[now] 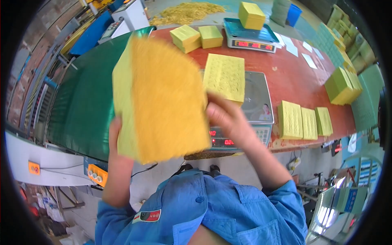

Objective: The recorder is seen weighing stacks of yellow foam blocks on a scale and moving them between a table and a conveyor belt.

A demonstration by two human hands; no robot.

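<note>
A thick stack of yellow paper [169, 102] is held up in front of me, tilted and smeared by motion. My left hand [118, 149] grips its lower left side, the fingers partly hidden behind it. At the right edge of the same stack, my right hand [228, 120] is closed with its fingertips against the paper. Just beyond my right hand, a second yellow paper stack [224, 75], with rows of small punched marks on top, rests on a digital scale [259, 98]. The held stack covers part of that scale's lit display.
A green conveyor belt [83, 102] runs along the left. On the red table [294, 81] stand smaller yellow stacks [290, 120], a far scale [253, 44] carrying a yellow block [251, 16], and white paper slips [309, 61]. An orange button box [97, 175] hangs by the belt.
</note>
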